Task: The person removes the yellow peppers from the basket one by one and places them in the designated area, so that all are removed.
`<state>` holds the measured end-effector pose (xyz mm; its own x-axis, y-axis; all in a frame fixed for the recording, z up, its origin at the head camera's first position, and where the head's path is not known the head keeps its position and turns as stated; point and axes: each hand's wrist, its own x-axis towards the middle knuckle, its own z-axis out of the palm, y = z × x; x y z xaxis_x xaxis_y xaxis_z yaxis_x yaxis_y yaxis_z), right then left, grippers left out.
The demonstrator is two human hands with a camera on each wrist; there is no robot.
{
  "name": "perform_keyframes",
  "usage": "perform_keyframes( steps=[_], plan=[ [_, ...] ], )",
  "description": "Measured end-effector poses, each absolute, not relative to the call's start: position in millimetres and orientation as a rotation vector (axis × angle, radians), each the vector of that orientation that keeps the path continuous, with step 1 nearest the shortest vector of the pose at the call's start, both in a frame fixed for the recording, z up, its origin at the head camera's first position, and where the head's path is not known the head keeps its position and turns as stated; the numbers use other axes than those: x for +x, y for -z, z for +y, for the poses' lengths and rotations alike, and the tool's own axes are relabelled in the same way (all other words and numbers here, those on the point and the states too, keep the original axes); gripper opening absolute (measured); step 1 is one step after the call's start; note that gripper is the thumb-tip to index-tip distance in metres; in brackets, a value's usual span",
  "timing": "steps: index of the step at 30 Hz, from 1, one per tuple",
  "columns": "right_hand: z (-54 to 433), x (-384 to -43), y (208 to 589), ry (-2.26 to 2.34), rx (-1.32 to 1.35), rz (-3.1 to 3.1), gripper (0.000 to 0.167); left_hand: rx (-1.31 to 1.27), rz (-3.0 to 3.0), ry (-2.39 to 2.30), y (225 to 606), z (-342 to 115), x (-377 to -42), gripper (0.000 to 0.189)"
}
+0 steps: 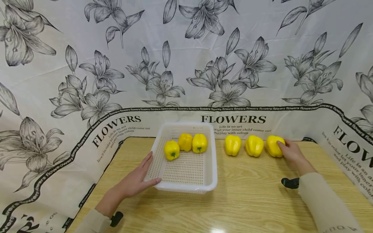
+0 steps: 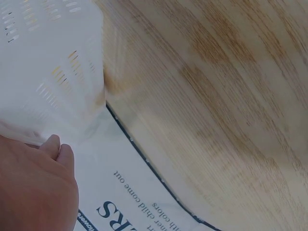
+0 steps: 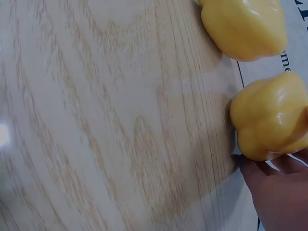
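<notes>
A white plastic basket [image 1: 192,187] with slotted sides stands left of centre on the table, holding three yellow bell peppers [image 1: 172,150]. My left hand [image 1: 132,183] grips its left side, thumb over the rim and fingers along the outer wall; the left wrist view shows fingertips at the rim. To the right, three more yellow bell peppers stand in a row near the back edge: one nearest the basket [image 1: 232,145], a middle one [image 1: 254,146], and the rightmost one [image 1: 274,146]. My right hand [image 1: 292,154] holds the rightmost pepper from its right side, fingers and thumb around it.
The wood-grain table [image 1: 250,200] spreads in front of both hands. A white cloth [image 1: 175,81] printed with flowers and lettering hangs behind and along the sides, meeting the table's back edge close behind the peppers. Dark pieces [image 1: 289,183] show at both wrists.
</notes>
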<state>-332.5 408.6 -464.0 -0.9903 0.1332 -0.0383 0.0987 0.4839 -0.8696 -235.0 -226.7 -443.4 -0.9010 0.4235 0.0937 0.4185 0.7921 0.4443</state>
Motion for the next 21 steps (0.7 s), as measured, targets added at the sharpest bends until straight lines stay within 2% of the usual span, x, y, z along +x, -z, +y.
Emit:
perform_keyframes(
  steps=[11, 21],
  plan=[
    [409, -332, 464, -1.675, -0.249, -2.685, 0.073, 0.702, 2.959, -0.729, 444, -227, -235, 0.106],
    [419, -323, 463, -1.585, -0.247, -2.762, 0.075, 0.701, 2.956, -0.74, 444, -226, -236, 0.106]
  ],
)
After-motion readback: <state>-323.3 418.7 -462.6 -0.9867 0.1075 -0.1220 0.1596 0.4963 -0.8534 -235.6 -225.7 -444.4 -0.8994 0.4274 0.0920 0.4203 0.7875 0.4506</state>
